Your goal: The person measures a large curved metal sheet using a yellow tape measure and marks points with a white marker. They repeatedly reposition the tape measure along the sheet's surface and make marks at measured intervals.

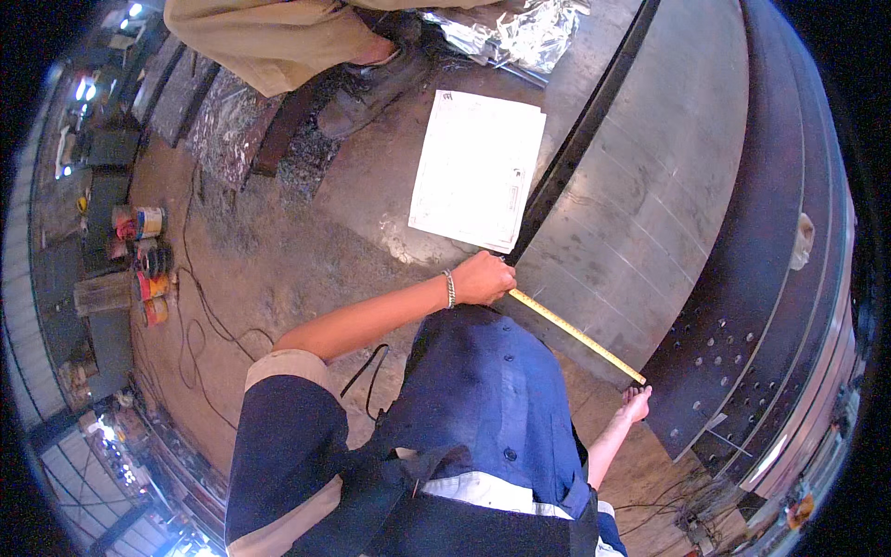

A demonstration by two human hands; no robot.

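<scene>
A yellow tape measure (575,332) is pulled out straight across the lower end of a grey steel plate (650,176). My left hand (485,278), with a metal bracelet on its wrist, is closed on the tape's left end, beside the lower edge of a white paper sheet (478,172). At the tape's right end my right hand (636,404) has its fingers closed on it, by the plate's right edge. A small dark part shows above those fingers; whether it is the tape's case I cannot tell. Thin scribed lines cross the plate.
Curved dark steel plates (715,343) with drilled holes lie on the right. Another person's trouser leg (274,42) and shoe (357,102) are at the top, near crumpled silvery foil (520,37). Paint cans (150,223) and a loose cable (190,269) are at left.
</scene>
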